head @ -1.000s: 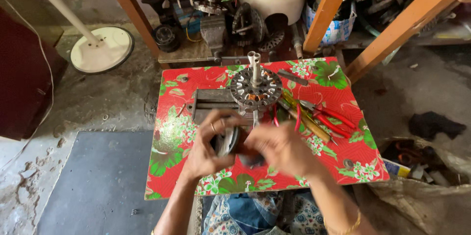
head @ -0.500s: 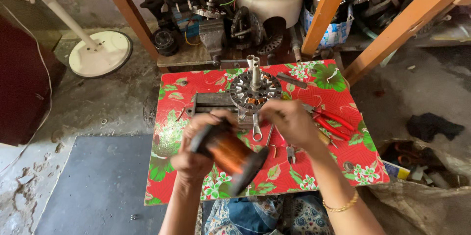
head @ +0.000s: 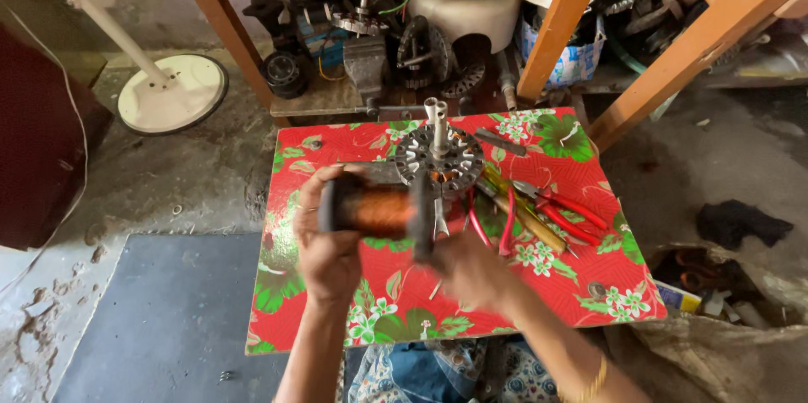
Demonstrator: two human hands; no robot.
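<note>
The left hand (head: 326, 245) has the spool of copper wire (head: 377, 209) by its near end cap, fingers (head: 313, 201) curled over the dark flange and clamped on it, so the spool lies sideways above the bench (head: 581, 285) with the coppery winding facing up. Held level like that, the winding stays open to view and clear of the tools below. The wrist is bent back a little, the forearm rising straight from the bottom edge.

The right hand (head: 467, 267) sits at the far end cap, just under and beside it. It is blurred, so I cannot tell for sure whether its fingers are closed on the flange or only cupping it; it looks like a supporting grip. That forearm comes in at a slant from the lower right, a gold bangle (head: 593, 378) on the wrist.

Just beyond the fingertips stands the fan stator (head: 439, 159), flat on the floral cloth with its shaft (head: 438, 121) pointing up, close enough to be reached without shifting the spool far. To the right of the right hand's fingers lie red-handled pliers (head: 560, 205) and a wooden-handled tool (head: 526, 220), fanned out near each other. Farther off, past the bench, motor parts crowd a low shelf (head: 379, 50), and a white fan base (head: 172, 93) rests on the floor.
</note>
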